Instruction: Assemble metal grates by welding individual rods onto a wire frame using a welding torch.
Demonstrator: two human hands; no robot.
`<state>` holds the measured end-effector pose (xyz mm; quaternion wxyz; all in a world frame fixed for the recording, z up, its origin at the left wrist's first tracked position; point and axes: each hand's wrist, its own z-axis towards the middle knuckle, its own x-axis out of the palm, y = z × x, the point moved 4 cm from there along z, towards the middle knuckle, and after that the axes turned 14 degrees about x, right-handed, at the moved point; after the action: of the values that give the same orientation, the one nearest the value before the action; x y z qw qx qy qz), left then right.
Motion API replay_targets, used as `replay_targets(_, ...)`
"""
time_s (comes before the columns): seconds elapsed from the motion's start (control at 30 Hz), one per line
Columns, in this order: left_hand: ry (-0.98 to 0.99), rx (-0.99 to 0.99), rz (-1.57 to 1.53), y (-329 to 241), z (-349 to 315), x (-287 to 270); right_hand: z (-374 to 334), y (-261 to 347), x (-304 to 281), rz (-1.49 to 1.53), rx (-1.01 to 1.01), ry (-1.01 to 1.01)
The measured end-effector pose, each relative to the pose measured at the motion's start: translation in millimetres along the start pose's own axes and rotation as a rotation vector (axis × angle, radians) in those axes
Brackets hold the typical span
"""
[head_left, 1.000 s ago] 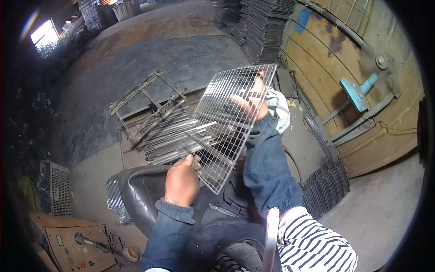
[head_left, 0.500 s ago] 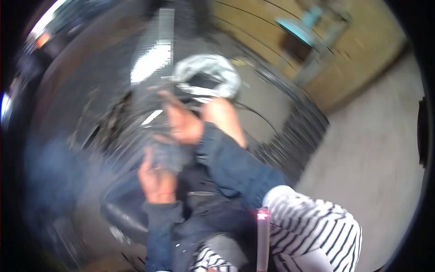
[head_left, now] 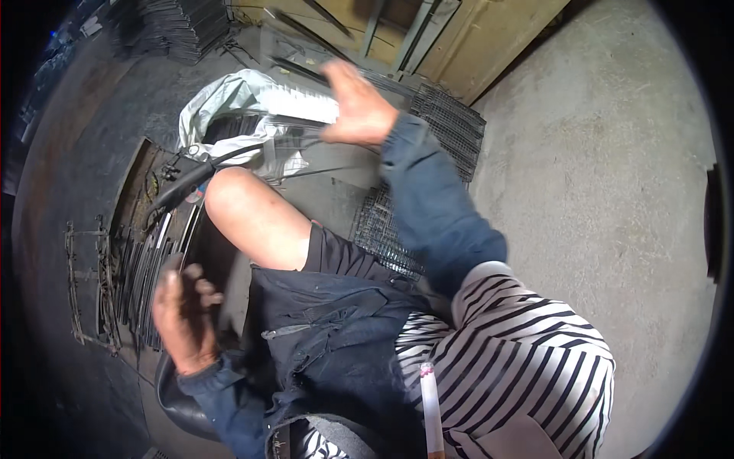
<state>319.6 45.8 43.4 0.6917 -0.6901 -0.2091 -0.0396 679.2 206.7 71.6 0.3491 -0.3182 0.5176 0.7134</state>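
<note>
Right hand (head_left: pixel 361 109) at the edge of a wire panel (head_left: pixel 300 105), seemingly to steer it
Left hand (head_left: pixel 183 323): fingers apart; right fingers too blurred to tell.

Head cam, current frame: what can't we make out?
Head view:
Whether the right hand grips the wire grid: motion blur.
Fingertip detail of the left hand: motion blur.
Outline of the black seat: behind sleeve and clothing.
Lower end of the cigarette: cut by lower edge.
</note>
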Motion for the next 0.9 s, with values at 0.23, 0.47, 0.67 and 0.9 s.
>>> replay_targets(0.23, -0.391, 0.143, 0.178, -42, 52, -197, -197, -254, 54, -0.472, 0.614, 0.338)
replay_targets(0.47, -0.058, 0.784, 1.081, -125, 16, -252, -260, -308, 76, -0.727, 0.678, 0.407)
replay_targets(0.67, -0.989, 0.612, 0.849, -121, 36, -343, -26, -148, 31, -0.364, -0.024, 0.025)
replay_targets(0.9, -0.894, 0.059, 1.054, -93, 14, -392, 21, 289, 231, 0.251, -0.810, 0.594)
